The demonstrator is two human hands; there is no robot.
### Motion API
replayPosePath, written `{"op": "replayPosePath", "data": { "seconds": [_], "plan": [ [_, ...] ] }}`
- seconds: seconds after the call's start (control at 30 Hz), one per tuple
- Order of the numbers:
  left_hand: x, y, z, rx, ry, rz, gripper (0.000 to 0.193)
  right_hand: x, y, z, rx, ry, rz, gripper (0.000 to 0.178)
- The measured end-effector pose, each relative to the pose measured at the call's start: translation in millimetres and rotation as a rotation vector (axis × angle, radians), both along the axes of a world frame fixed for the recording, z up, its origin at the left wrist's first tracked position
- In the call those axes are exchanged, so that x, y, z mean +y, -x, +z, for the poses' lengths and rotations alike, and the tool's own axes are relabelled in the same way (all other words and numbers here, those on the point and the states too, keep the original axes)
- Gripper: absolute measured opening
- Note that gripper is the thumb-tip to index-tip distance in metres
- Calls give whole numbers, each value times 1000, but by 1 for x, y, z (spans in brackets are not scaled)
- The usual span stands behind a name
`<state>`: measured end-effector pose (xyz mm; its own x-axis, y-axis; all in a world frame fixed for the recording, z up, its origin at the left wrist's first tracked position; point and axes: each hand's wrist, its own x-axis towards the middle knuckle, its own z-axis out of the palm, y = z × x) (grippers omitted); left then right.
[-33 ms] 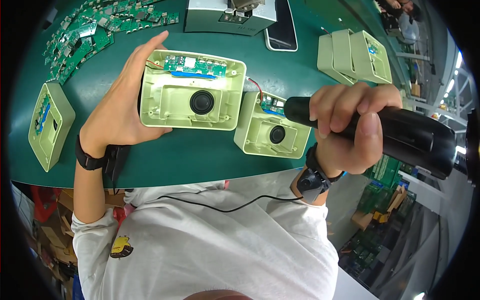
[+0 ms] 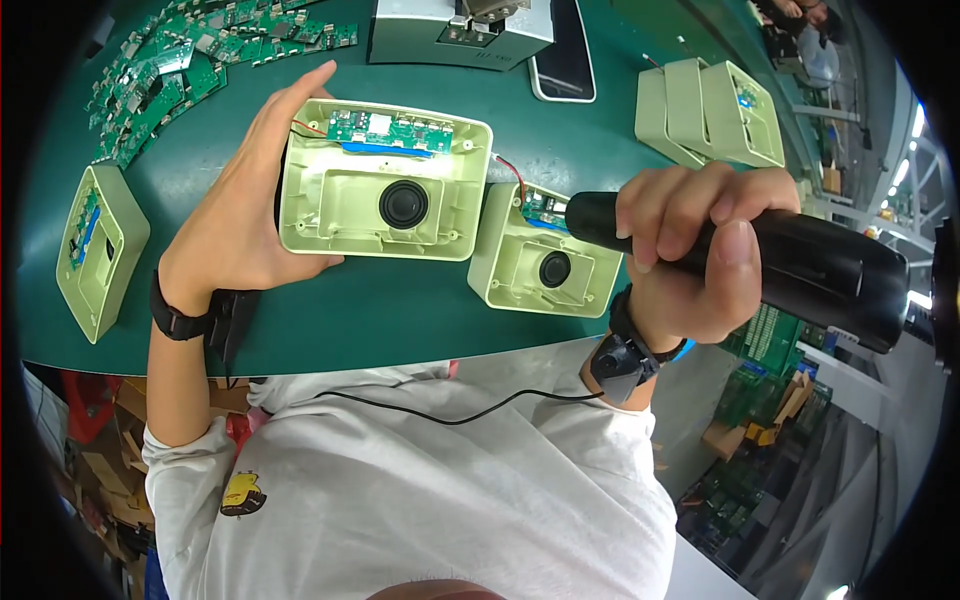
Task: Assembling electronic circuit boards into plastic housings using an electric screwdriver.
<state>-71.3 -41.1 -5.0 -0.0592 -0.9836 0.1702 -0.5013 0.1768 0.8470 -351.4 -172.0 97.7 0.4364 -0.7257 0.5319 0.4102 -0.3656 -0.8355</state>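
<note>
While the left grip [image 2: 230,220] clasps a housing [image 2: 345,205], tabletop [image 2: 385,320] stretches to the edge [image 2: 360,367].

Green table [image 2: 400,325]: circuit boards [image 2: 207,72], pale-green housings [image 2: 130,235], phone [image 2: 563,55].

I'm getting a bright, even wash across the green desk [image 2: 400,330], a soft glint along the black tool [image 2: 835,265]; overhead lights [image 2: 917,120] flare at far right, the desk's front edge bows, and black swallows my corners.

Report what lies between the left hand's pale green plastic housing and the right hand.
Head view: another pale green plastic housing and the black cylindrical tool's tip.
</note>
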Motion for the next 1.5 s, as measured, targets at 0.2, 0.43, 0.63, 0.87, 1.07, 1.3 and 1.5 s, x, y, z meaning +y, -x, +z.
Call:
{"op": "replayPosePath", "data": {
  "seconds": [0.2, 0.43, 0.63, 0.87, 1.07, 1.3, 1.5],
  "plan": [
    [0, -1, 0, -1, -8, -10, 127, 4, 5, 1, 29, 1, -3, 34],
    [-4, -1, 1, -7, 11, -6, 128, -5, 19, 8, 189, 65, 139, 20],
    [-16, 29, 34, -387, 179, 72, 122, -28, 10, 59, 148, 243, 247, 27],
    [-43, 111, 23, -506, 241, -192, 99, -98, -100, 59, -189, 700, -245, 31],
    [-34, 94, 20, -437, 255, -198, 96, -100, -78, 83, -86, 370, 176, 35],
    [-15, 52, 26, -395, 188, -53, 95, -63, -126, 44, 0, 218, -42, 20],
    [-9, 43, 21, -404, 197, 93, 96, -48, -104, 42, 164, 188, 61, 16]
  ]
}}
